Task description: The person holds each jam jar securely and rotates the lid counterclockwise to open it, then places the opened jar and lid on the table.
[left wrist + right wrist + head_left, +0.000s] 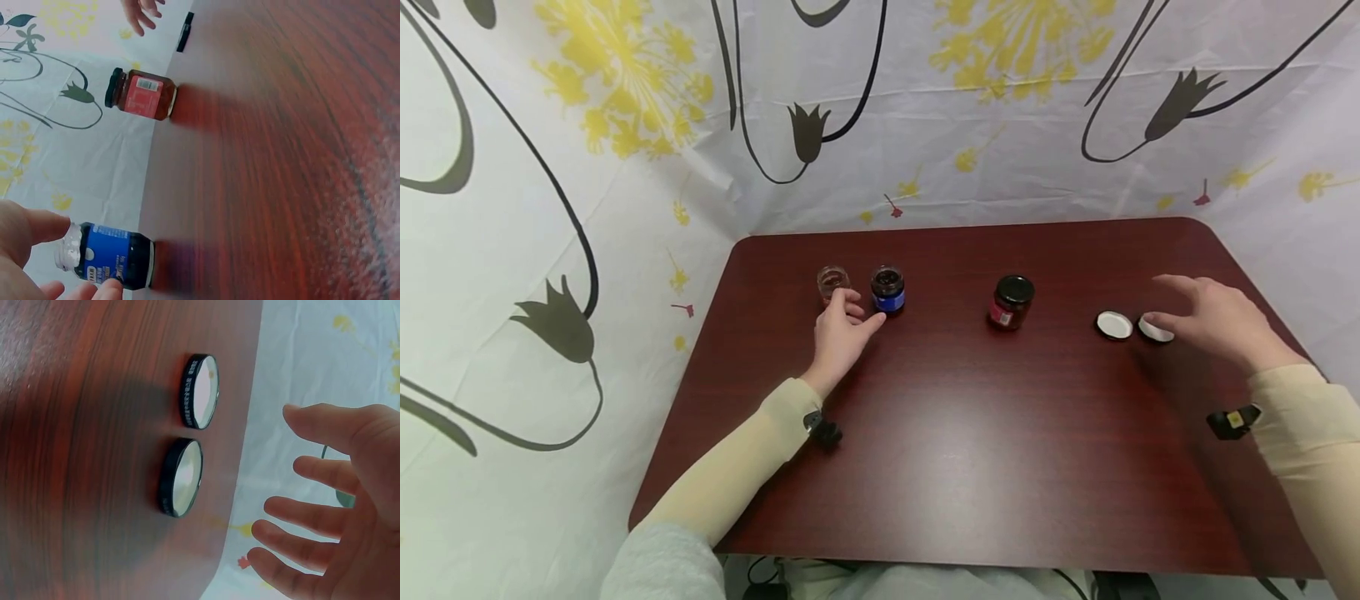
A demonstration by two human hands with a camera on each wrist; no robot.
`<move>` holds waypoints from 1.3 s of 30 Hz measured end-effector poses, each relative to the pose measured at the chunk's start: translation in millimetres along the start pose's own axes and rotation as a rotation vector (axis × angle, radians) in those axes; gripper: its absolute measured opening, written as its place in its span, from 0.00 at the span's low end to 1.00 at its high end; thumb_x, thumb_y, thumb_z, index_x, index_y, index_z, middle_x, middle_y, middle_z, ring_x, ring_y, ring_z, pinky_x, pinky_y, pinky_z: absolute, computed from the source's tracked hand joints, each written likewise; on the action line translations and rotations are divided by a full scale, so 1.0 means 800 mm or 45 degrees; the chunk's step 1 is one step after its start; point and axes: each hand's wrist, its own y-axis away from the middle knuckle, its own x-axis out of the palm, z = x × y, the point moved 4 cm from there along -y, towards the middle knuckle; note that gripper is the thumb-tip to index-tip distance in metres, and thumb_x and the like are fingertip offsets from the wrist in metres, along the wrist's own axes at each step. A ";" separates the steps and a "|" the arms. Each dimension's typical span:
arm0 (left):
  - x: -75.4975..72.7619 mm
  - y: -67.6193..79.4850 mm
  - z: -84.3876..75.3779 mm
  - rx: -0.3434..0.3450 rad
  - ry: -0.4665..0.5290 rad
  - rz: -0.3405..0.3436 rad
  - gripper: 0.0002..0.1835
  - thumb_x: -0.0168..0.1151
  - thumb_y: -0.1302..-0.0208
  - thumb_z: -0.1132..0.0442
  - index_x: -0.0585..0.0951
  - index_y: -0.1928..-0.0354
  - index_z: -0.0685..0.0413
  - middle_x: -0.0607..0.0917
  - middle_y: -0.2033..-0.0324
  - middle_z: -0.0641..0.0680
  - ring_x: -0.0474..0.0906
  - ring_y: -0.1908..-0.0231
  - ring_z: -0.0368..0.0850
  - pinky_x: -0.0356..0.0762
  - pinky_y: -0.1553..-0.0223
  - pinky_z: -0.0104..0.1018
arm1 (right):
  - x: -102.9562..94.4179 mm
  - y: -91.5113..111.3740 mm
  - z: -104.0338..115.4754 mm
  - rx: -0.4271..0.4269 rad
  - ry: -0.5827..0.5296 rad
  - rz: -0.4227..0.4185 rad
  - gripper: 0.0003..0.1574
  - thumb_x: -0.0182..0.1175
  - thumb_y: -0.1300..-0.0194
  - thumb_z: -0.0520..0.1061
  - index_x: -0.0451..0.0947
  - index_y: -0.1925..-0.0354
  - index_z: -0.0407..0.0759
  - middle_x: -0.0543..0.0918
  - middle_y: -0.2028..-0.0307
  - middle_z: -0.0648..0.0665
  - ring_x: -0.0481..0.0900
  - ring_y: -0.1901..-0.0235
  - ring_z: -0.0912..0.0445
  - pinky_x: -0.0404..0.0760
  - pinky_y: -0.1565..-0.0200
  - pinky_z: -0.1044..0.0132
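My left hand (842,337) is beside a clear open glass jar (832,277), fingers near its front and thumb extended toward an open blue-labelled jar (888,292). In the left wrist view the thumb and fingers are spread near the blue-labelled jar (112,255); nothing is gripped. Over on the right, my right hand (1221,321) hovers with its fingers apart, partly covering one jar lid (1156,332). Another jar lid (1114,325) lies just left of it. Both lids rest upturned, white insides showing, and the right wrist view shows their dark rims (167,478).
Between the hands stands a red-labelled jar (1011,302) with its dark lid on. All of this is on a dark reddish wooden table (940,433) with rounded back corners. A patterned white cloth (1015,158) hangs behind and to the left.
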 end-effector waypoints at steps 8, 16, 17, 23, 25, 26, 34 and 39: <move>0.016 0.011 -0.023 0.133 0.088 0.176 0.20 0.67 0.50 0.47 0.76 0.59 0.48 0.81 0.68 0.47 0.77 0.70 0.36 0.75 0.66 0.33 | -0.002 -0.003 0.014 -0.018 -0.013 -0.022 0.43 0.58 0.43 0.63 0.59 0.34 0.49 0.68 0.45 0.29 0.65 0.50 0.32 0.63 0.62 0.37; 0.046 0.014 -0.048 0.203 0.226 0.315 0.17 0.66 0.47 0.51 0.75 0.56 0.44 0.81 0.62 0.49 0.79 0.64 0.39 0.76 0.63 0.30 | 0.002 -0.002 0.030 -0.047 -0.033 -0.040 0.40 0.58 0.42 0.61 0.62 0.36 0.49 0.70 0.46 0.31 0.66 0.50 0.33 0.64 0.64 0.37; 0.050 0.014 -0.051 0.206 0.237 0.325 0.18 0.66 0.47 0.51 0.74 0.56 0.43 0.81 0.62 0.48 0.79 0.63 0.40 0.76 0.62 0.32 | 0.002 -0.001 0.033 -0.051 -0.043 -0.041 0.40 0.58 0.42 0.61 0.62 0.36 0.50 0.70 0.46 0.31 0.66 0.50 0.33 0.64 0.63 0.37; 0.073 0.011 -0.060 0.231 0.228 0.339 0.22 0.67 0.49 0.50 0.73 0.52 0.41 0.79 0.58 0.42 0.76 0.55 0.44 0.73 0.54 0.39 | 0.004 -0.003 0.049 -0.061 -0.054 -0.043 0.38 0.57 0.41 0.62 0.63 0.36 0.52 0.70 0.46 0.33 0.66 0.49 0.35 0.64 0.60 0.39; 0.080 0.011 -0.062 0.235 0.208 0.345 0.24 0.67 0.49 0.49 0.72 0.50 0.40 0.79 0.56 0.42 0.75 0.52 0.43 0.72 0.52 0.38 | 0.005 -0.005 0.055 -0.071 -0.051 -0.047 0.37 0.56 0.41 0.62 0.63 0.36 0.52 0.70 0.46 0.33 0.66 0.48 0.35 0.63 0.59 0.39; 0.083 0.011 -0.063 0.237 0.199 0.346 0.25 0.67 0.49 0.48 0.72 0.49 0.40 0.79 0.56 0.43 0.75 0.52 0.43 0.72 0.52 0.37 | 0.006 -0.006 0.058 -0.077 -0.053 -0.049 0.37 0.57 0.41 0.62 0.63 0.36 0.52 0.70 0.46 0.33 0.66 0.48 0.35 0.64 0.58 0.39; 0.106 0.006 -0.070 0.223 0.157 0.376 0.34 0.68 0.52 0.46 0.68 0.42 0.41 0.76 0.48 0.51 0.73 0.48 0.47 0.70 0.50 0.38 | 0.008 -0.019 0.080 -0.143 -0.064 -0.067 0.36 0.58 0.41 0.60 0.64 0.37 0.51 0.71 0.46 0.34 0.67 0.48 0.37 0.64 0.56 0.40; 0.124 0.002 -0.077 0.219 0.097 0.383 0.41 0.69 0.54 0.44 0.64 0.37 0.42 0.73 0.44 0.50 0.70 0.45 0.43 0.68 0.48 0.39 | 0.009 -0.023 0.089 -0.163 -0.088 -0.071 0.35 0.58 0.41 0.60 0.65 0.38 0.51 0.71 0.46 0.35 0.67 0.48 0.38 0.64 0.56 0.41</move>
